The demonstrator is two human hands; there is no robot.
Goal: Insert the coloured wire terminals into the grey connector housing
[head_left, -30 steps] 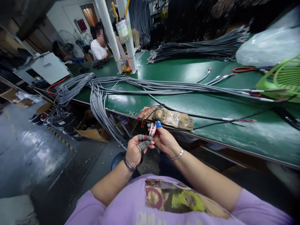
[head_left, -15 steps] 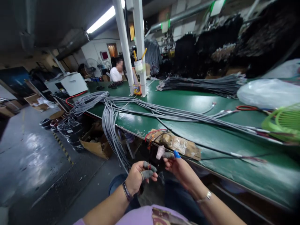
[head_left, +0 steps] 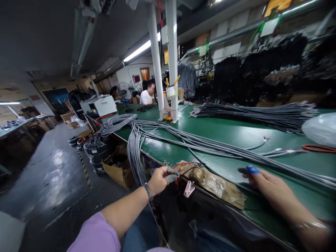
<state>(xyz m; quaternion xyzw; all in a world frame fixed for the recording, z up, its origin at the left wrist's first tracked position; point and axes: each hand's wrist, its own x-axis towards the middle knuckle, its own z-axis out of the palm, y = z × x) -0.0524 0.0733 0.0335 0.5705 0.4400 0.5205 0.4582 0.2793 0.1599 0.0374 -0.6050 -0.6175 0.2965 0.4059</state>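
Observation:
My left hand (head_left: 160,180), with grey finger covers, is at the table's front edge by the left end of a worn board (head_left: 210,182). Its thumb and forefinger are pinched together beside red and orange wires; what they hold, if anything, is too small to make out. A pink clothes peg (head_left: 189,189) hangs at the edge just right of these fingertips. Over the green table (head_left: 233,134), right of the board, is my right hand (head_left: 262,180). Its fingers reach forward, apart from the grey cables (head_left: 223,148), and nothing shows in them. Blue tape wraps its thumb.
Grey cables hang over the front edge in a thick bundle (head_left: 135,150). Behind lie a dark cable bundle (head_left: 252,113) and a plastic bag (head_left: 320,128). White posts (head_left: 172,63) rise from the table. A person (head_left: 147,95) sits beyond; a cardboard box (head_left: 118,169) stands below.
My hands have moved apart: the left up to the board's left end, the right outward over the table. The view has shifted, and the pink peg now shows clear of my right hand.

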